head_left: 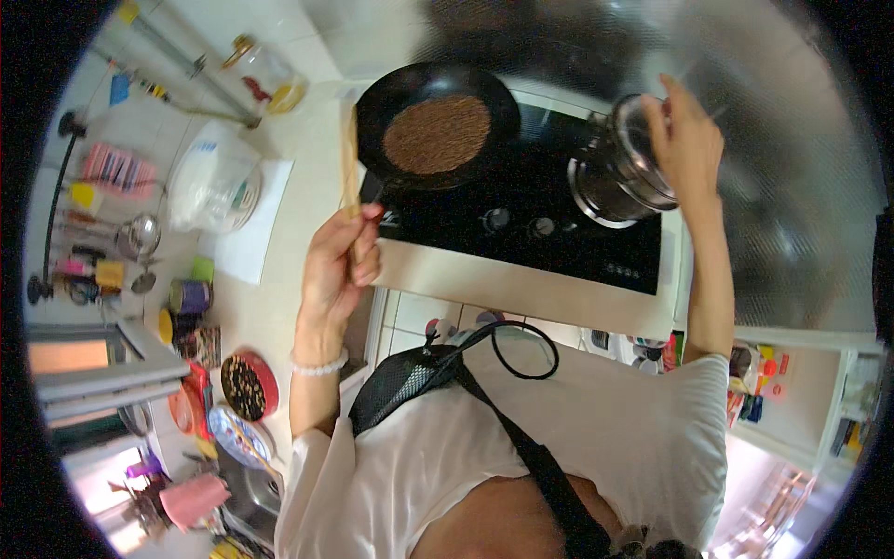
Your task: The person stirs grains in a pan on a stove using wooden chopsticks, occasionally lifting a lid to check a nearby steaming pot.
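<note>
My left hand (342, 255) is closed around pale wooden chopsticks (350, 161), which point up along the left rim of a black wok (499, 143). A layer of small brown grains (438, 134) covers the wok's bottom. The wok's handle runs down towards my left hand; whether the hand touches it I cannot tell. At the right of the black glass hob (447, 216) is a shiny metal pot (604, 185). The fingers of my right hand (688, 143), slightly blurred, grip the top of its lid (637, 136), hiding most of the knob.
Left on the counter (314, 147) are a glass jar (276, 80), a bag-covered container (216, 182) and a red round tin (269, 384). A patterned plate (241, 437) lies beside the sink (262, 492). Utensils hang from a wall rail (56, 202). Metal sheeting (789, 230) borders the hob's right.
</note>
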{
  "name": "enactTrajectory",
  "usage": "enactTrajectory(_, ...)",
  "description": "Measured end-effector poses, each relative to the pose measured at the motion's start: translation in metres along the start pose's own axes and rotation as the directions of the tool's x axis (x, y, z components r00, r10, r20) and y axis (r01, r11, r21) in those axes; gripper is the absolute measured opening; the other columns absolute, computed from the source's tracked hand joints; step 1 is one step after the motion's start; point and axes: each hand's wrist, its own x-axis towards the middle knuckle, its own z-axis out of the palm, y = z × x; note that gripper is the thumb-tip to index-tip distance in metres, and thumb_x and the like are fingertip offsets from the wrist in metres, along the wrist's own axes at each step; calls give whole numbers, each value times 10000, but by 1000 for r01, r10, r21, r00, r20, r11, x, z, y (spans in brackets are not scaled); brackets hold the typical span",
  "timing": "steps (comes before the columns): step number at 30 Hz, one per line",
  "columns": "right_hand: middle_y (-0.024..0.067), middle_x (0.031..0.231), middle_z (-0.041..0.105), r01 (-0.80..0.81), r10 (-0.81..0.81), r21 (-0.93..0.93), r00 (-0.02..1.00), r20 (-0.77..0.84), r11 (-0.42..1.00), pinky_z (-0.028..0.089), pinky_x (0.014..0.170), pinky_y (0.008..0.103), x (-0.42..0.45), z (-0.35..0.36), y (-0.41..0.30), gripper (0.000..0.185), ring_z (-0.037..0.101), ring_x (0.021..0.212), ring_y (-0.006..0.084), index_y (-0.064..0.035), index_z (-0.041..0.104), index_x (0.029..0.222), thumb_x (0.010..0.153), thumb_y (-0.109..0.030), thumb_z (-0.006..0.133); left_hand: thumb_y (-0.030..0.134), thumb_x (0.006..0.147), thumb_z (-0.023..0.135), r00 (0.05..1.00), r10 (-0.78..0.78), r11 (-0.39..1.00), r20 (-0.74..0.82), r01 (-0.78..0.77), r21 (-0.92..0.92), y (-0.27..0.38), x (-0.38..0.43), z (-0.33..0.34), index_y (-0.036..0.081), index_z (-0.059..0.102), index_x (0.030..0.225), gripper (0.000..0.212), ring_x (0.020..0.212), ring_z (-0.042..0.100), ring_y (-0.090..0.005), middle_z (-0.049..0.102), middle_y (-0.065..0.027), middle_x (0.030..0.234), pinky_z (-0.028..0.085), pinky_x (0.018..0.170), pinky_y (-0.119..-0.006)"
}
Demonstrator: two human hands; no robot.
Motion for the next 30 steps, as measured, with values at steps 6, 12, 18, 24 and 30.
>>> enactTrajectory(6, 113, 1005, 594, 454, -581, 480, 799, 153, 751, 526, 640, 362, -65, 13, -178, 459, 631, 834, 290, -18, 512, 1234, 788, -71, 609, 73, 925, 439, 982, -101, 990, 157, 83, 113, -4, 3, 21, -5, 492, 1039, 148, 425, 470, -126, 500, -28, 663, 317, 361, -239)
enactTrajectory(12, 216, 1248, 489, 465, -563, 603, 826, -31, 649, 539, 803, 337, -82, 48, -231, 483, 609, 1010, 308, 52, 441, 1248, 790, -52, 553, 23, 888, 432, 978, -106, 960, 179, 54, 274, -8, -3, 13, -5, 459, 972, 93, 357, 460, -134, 501, -50, 587, 369, 311, -229)
enactTrajectory(18, 214, 1253, 484, 416, -545, 621, 838, 23, 664, 542, 799, 368, -90, 60, -251, 502, 593, 1033, 342, 42, 453, 1207, 739, -52, 609, 22, 878, 443, 965, -117, 926, 235, 20, 377, 1, -7, -13, -1, 379, 1202, 331, 366, 467, -131, 510, -66, 641, 379, 319, -231)
enactTrajectory(24, 211, 1124, 566, 268, -346, 627, 938, 3, 731, 551, 737, 386, -84, 74, -260, 377, 617, 951, 360, 21, 530, 1078, 750, -87, 679, 92, 896, 521, 937, -143, 922, 317, 10, 387, 27, -26, -32, 49, 153, 1457, 672, 501, 566, -150, 621, -133, 898, 446, 421, -234)
enactTrajectory(30, 192, 1004, 645, 48, -67, 665, 998, 3, 745, 537, 723, 361, -56, 87, -224, 192, 653, 859, 349, 12, 605, 972, 846, -133, 621, 184, 910, 545, 946, -102, 834, 308, -87, 545, 51, -38, -103, -7, 460, 1289, 432, 597, 589, -119, 642, -96, 952, 458, 506, -217)
